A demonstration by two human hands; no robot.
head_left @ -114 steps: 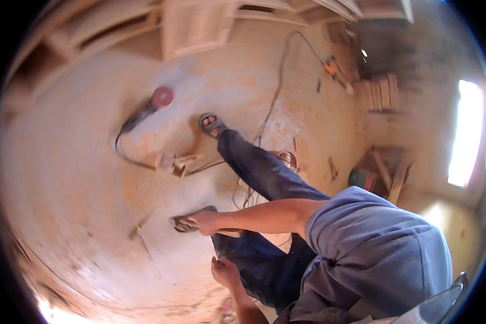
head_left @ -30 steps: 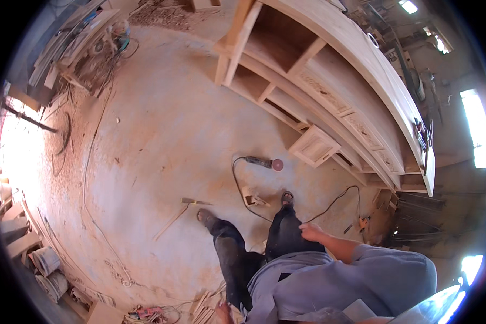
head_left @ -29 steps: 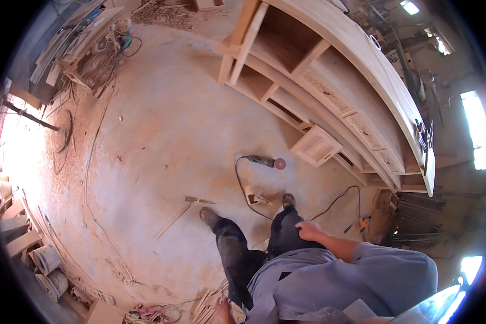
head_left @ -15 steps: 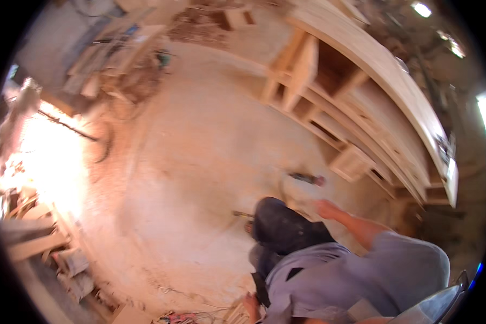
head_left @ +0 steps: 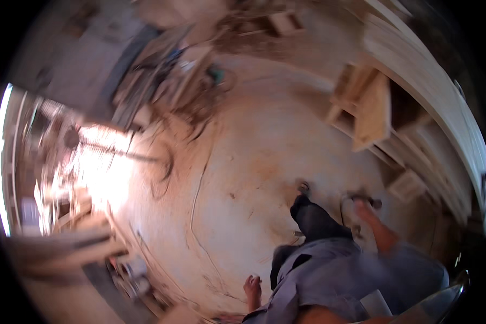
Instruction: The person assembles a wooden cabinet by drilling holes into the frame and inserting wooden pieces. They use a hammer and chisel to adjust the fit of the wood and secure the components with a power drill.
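My left hand (head_left: 252, 286) hangs beside my left leg, fingers loosely bent and apart, with nothing visible in them. Over on the right, my right hand (head_left: 366, 210) is smeared by motion, so its fingers do not show clearly. Behind it in the picture lies a dark corded power tool (head_left: 373, 203) on the floor; the two overlap in view, and I cannot tell whether they touch. One leg in dark trousers (head_left: 314, 218) is stretched forward, its shoe (head_left: 304, 188) on the floor.
A pale wooden cabinet frame (head_left: 421, 51) with a panel (head_left: 373, 116) jutting out stands at the right. Wood offcuts (head_left: 146, 81) are heaped at the far left, more boards (head_left: 86, 243) at the near left. A cable (head_left: 195, 200) runs across the dusty floor (head_left: 243, 156).
The view has swung left, so the cabinet and tool sit farther right in the picture. A leg now reaches forward. My right hand has come in line with the tool; my left hand shows more fully.
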